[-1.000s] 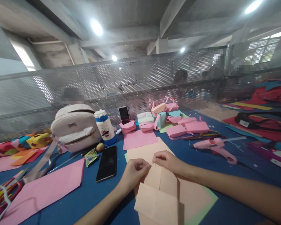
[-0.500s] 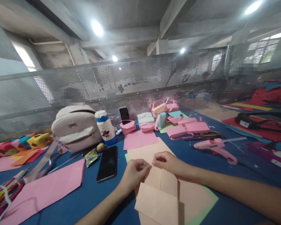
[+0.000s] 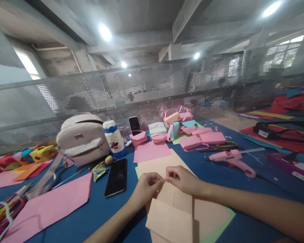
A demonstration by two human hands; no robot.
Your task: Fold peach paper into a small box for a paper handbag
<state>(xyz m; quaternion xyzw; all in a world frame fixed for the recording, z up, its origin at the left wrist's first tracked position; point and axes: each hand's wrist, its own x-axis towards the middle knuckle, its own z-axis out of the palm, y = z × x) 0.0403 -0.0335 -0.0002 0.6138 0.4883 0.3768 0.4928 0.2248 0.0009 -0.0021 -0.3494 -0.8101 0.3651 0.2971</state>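
A folded peach paper [image 3: 171,216] lies in front of me on a flat peach sheet [image 3: 207,214], with a green sheet [image 3: 221,227] showing at the edge below. My left hand [image 3: 148,189] pinches the far end of the folded paper from the left. From the right, my right hand [image 3: 182,179] pinches that same end, its fingertips almost meeting the left ones. A flap is turned over on the near part of the paper. The exact paper edge between the fingertips is hidden.
A black phone [image 3: 116,177], a snack packet [image 3: 99,171] and a bottle [image 3: 114,138] stand left of the papers, by a white backpack [image 3: 83,140]. Small pink paper bags [image 3: 192,142] are behind. A pink glue gun [image 3: 234,160] lies right; scissors [image 3: 5,212] lie far left.
My right hand has shifted very slightly down and toward the right, its fingers still pinched. The folded paper and my left hand look nearly the same.
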